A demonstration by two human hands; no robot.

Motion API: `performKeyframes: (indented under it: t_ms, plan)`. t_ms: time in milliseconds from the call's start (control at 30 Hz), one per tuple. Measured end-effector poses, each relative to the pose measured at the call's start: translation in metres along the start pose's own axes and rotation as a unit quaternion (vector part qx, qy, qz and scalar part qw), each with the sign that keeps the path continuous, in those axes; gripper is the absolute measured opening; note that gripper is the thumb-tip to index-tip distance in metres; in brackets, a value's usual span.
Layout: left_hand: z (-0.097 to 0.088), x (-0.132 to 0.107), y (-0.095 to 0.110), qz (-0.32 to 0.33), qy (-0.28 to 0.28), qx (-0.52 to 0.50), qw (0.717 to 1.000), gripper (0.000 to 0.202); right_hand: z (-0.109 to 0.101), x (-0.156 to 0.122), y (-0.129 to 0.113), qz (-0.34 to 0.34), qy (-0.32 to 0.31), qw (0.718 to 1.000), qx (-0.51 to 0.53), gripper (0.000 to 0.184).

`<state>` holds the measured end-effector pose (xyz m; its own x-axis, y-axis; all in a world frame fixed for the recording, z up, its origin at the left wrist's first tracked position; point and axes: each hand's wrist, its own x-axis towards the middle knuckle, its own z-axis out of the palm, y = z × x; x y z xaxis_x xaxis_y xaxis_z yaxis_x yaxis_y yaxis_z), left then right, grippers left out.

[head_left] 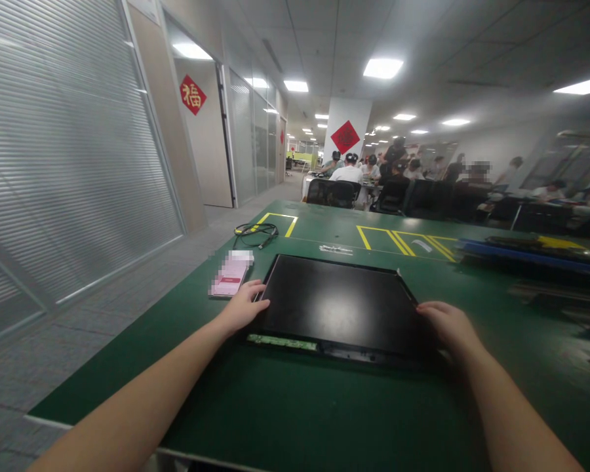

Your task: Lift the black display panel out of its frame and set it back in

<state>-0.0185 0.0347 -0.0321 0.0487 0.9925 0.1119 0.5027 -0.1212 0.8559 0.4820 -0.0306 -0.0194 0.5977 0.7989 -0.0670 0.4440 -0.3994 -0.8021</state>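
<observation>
A flat black display panel lies on the green table, with a thin green circuit strip along its near edge. My left hand rests at the panel's left edge, fingers curled against the side. My right hand lies on the panel's right near corner, its fingers bent over the edge. Both hands grip the panel at its sides.
A phone with a pink screen lies left of the panel. A black cable is coiled farther back by yellow floor-tape markings. Dark and blue flat items are stacked at the right. Several people sit at desks far behind.
</observation>
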Motion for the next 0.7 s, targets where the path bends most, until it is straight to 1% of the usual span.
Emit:
performKeyframes:
  t_ms: [233, 500, 700]
  plan:
    - [-0.0014, -0.0012, -0.0014, 0.019, -0.010, 0.060, 0.998, 0.057, -0.0016, 0.0007, 0.0000, -0.002, -0.004, 1.000, -0.006, 0.030]
    - [-0.0024, -0.0010, -0.0016, 0.034, -0.009, 0.084, 0.996, 0.050, -0.0023, 0.0028, 0.0015, -0.001, -0.011, 1.000, -0.007, 0.033]
    - [0.0013, -0.0014, -0.0005, 0.037, -0.012, 0.113, 0.993, 0.053, -0.0029, 0.0062, 0.0071, -0.015, -0.015, 1.000, -0.012, 0.035]
